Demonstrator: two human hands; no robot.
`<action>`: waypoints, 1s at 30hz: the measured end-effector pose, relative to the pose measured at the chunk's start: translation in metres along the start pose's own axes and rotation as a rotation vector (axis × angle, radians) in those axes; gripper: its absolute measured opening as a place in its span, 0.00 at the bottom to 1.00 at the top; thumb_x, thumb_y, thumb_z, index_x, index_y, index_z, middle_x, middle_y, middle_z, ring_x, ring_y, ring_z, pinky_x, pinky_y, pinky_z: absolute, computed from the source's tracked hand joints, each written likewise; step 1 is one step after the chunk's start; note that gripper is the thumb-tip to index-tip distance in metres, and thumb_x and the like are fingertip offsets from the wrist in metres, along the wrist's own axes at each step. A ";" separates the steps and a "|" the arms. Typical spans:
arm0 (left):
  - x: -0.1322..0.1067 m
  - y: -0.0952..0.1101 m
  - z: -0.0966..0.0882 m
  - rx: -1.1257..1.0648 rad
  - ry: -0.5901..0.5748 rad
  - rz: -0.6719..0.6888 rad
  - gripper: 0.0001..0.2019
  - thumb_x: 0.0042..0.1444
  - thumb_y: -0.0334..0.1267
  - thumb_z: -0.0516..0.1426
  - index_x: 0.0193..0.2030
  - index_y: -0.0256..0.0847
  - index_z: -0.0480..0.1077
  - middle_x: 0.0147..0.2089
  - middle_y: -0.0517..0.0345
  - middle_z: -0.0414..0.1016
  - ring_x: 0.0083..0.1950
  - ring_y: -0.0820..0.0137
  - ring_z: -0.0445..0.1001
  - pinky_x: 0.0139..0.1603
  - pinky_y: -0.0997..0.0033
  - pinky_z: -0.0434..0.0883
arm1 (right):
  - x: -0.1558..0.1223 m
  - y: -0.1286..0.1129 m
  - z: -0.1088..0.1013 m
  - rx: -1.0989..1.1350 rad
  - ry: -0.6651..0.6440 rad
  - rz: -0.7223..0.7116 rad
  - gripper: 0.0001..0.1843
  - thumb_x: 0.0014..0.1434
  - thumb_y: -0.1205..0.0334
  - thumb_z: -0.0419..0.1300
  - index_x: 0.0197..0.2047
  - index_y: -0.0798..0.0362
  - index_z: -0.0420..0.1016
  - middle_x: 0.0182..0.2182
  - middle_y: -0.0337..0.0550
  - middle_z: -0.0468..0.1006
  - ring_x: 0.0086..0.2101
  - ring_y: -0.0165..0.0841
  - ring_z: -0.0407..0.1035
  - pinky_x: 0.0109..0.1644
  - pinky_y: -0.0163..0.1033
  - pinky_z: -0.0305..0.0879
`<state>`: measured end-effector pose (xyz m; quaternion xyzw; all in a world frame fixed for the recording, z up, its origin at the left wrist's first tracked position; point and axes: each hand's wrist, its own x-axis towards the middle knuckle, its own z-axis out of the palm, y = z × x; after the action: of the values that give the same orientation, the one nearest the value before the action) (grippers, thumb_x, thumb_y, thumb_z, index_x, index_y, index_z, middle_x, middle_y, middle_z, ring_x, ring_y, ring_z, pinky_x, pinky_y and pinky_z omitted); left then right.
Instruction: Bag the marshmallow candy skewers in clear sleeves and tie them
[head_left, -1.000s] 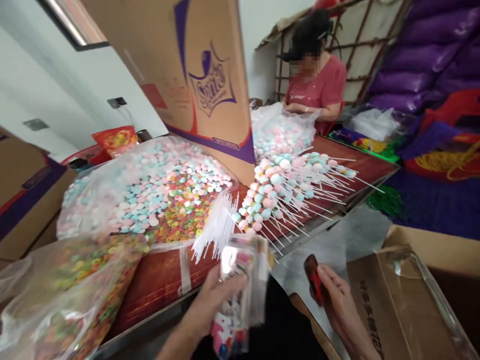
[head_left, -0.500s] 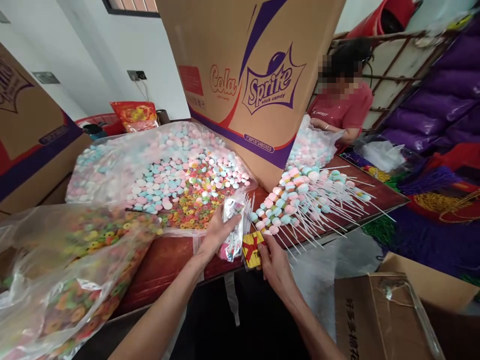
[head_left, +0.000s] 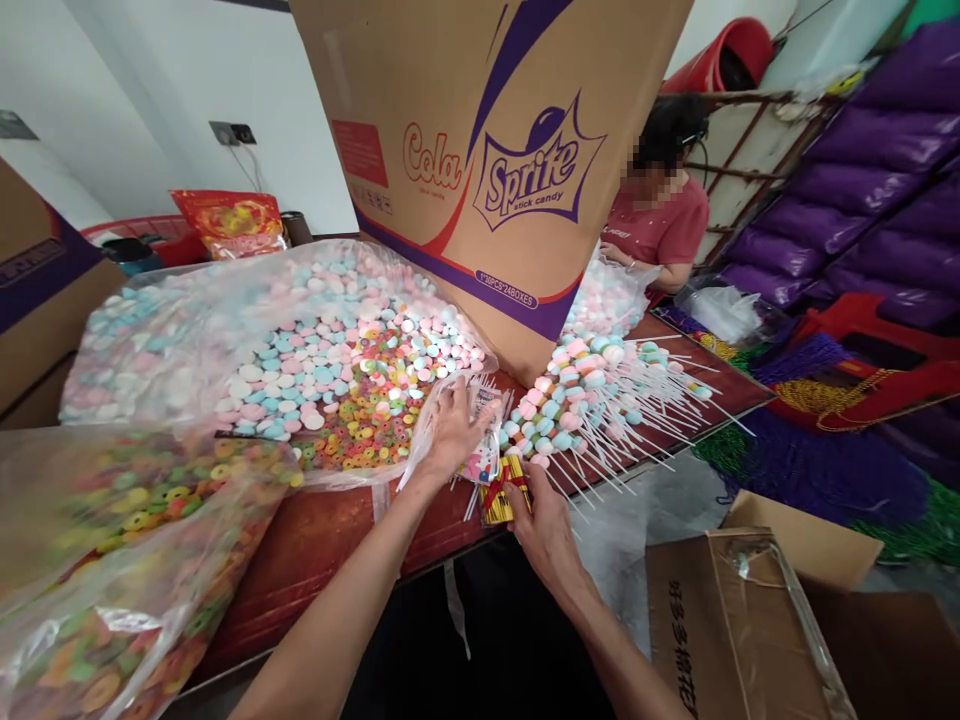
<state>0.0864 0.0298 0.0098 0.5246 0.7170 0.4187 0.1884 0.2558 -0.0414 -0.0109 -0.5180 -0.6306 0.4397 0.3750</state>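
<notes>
Right hand (head_left: pixel 544 515) pinches a yellow packet (head_left: pixel 495 503), lower centre of the frame.
Left hand (head_left: pixel 454 435), fingers spread, lies against a printed packet (head_left: pixel 486 440) just above; whether it grips, I cannot tell.

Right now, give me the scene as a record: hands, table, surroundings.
left hand: touching a shiny, pink-and-white printed packet; grip unclear
right hand: holding a flat yellow packet with red markings
table: dark red top
table left: translucent plastic bag of coloured ring sweets; loose round pastel sweets
table right: pastel sweets on thin white sticks
behind: tall brown cardboard carton printed "Sprite"
beyond, right: person in red short-sleeved shirt
</notes>
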 end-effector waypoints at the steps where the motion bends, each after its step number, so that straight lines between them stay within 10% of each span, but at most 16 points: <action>1: 0.002 -0.002 -0.007 -0.095 -0.014 -0.019 0.36 0.58 0.55 0.57 0.68 0.36 0.60 0.71 0.34 0.58 0.73 0.47 0.52 0.70 0.48 0.50 | -0.001 0.001 0.000 0.024 -0.005 0.013 0.23 0.62 0.52 0.57 0.56 0.54 0.72 0.39 0.50 0.81 0.31 0.39 0.75 0.26 0.37 0.68; 11: -0.062 -0.006 -0.092 -0.379 0.121 -0.093 0.22 0.58 0.56 0.56 0.44 0.40 0.79 0.41 0.51 0.80 0.41 0.62 0.77 0.44 0.67 0.70 | -0.016 0.002 -0.018 0.110 0.101 0.041 0.20 0.59 0.49 0.60 0.50 0.53 0.73 0.38 0.50 0.81 0.34 0.38 0.74 0.29 0.35 0.69; 17: -0.147 -0.008 -0.077 -0.701 -0.297 -0.354 0.23 0.55 0.53 0.61 0.53 0.43 0.76 0.48 0.48 0.81 0.42 0.64 0.77 0.40 0.69 0.72 | -0.029 -0.013 -0.028 0.296 -0.291 0.170 0.15 0.59 0.49 0.61 0.39 0.52 0.74 0.29 0.40 0.78 0.24 0.29 0.67 0.24 0.31 0.62; 22: -0.167 -0.001 -0.060 -0.922 -0.293 -0.517 0.22 0.48 0.47 0.68 0.48 0.39 0.77 0.46 0.49 0.81 0.43 0.63 0.79 0.46 0.67 0.74 | -0.022 -0.028 -0.002 0.274 -0.455 0.073 0.14 0.59 0.50 0.61 0.35 0.54 0.77 0.27 0.37 0.75 0.27 0.29 0.66 0.30 0.32 0.62; 26: -0.161 -0.004 -0.061 -0.966 -0.068 -0.578 0.26 0.42 0.46 0.71 0.47 0.37 0.76 0.44 0.49 0.82 0.40 0.64 0.80 0.43 0.67 0.76 | -0.021 -0.025 0.001 0.083 -0.182 -0.056 0.17 0.66 0.50 0.53 0.37 0.53 0.75 0.25 0.38 0.73 0.24 0.30 0.65 0.29 0.34 0.62; 30: -0.150 -0.011 -0.063 -0.998 0.040 -0.523 0.26 0.43 0.47 0.71 0.49 0.37 0.75 0.47 0.50 0.81 0.43 0.63 0.80 0.44 0.66 0.77 | -0.014 -0.011 -0.023 -0.376 0.334 -0.359 0.14 0.66 0.55 0.55 0.48 0.53 0.74 0.42 0.52 0.76 0.43 0.42 0.71 0.48 0.45 0.66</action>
<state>0.0913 -0.1330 0.0119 0.1689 0.5415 0.6563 0.4975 0.2758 -0.0521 0.0064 -0.5237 -0.7121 0.1509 0.4426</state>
